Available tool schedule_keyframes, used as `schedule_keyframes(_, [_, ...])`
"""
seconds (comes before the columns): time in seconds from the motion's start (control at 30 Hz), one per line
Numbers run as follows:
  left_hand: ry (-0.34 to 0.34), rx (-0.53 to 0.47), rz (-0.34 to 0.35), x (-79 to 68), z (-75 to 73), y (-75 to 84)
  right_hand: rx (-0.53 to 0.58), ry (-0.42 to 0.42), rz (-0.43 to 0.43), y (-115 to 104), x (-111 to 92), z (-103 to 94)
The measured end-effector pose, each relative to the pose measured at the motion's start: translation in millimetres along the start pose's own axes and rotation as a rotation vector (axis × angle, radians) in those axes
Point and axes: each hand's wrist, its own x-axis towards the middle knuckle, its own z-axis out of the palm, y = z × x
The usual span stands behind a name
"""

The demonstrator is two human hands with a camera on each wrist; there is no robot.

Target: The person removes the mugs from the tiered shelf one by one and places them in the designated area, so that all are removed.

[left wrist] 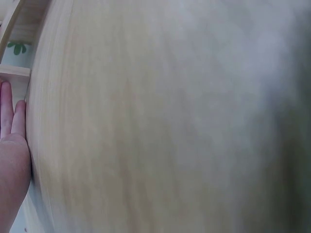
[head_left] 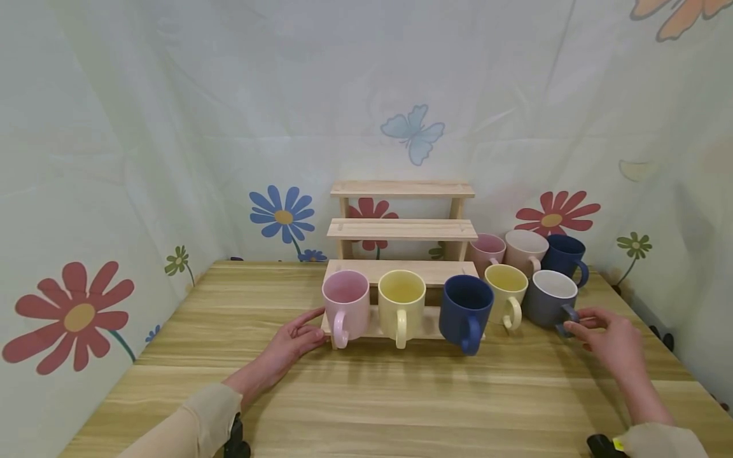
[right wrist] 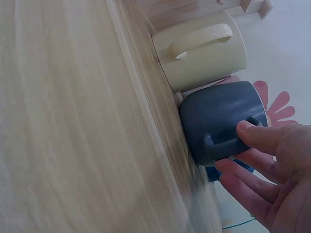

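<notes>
With thumb and fingers, my right hand [head_left: 615, 343] pinches the handle of a grey-blue mug [right wrist: 218, 116]. That mug stands upright on the table at the right, beside a yellow mug [head_left: 505, 292]. Fingers extended, my left hand [head_left: 283, 350] is at the left end of a stepped wooden rack [head_left: 401, 272]; the left wrist view shows only part of this hand at its edge. On the rack's lowest step stand a pink mug [head_left: 347, 302], a yellow mug [head_left: 401, 305] and a dark blue mug [head_left: 465, 308], handles toward me.
Behind the grey-blue mug are a pale pink mug [head_left: 523, 248], a dark blue mug [head_left: 561, 254] and a smaller pink mug [head_left: 487, 248]. The rack's upper shelves [head_left: 401, 229] rise at the back, before a flowered curtain [head_left: 412, 76]. Wooden tabletop [head_left: 401, 401] extends in front.
</notes>
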Motion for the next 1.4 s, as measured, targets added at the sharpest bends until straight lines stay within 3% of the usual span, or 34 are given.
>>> schedule_keyframes(1.17, [0.010, 0.025, -0.009, 0.0, 0.7, -0.3, 0.013, -0.039, 0.048, -1.4, 2.6, -3.2])
schedule_keyframes(1.4, [0.006, 0.021, -0.007, -0.4, 1.3, 1.3, -0.004, 0.039, 0.006, -9.4, 2.4, -6.6])
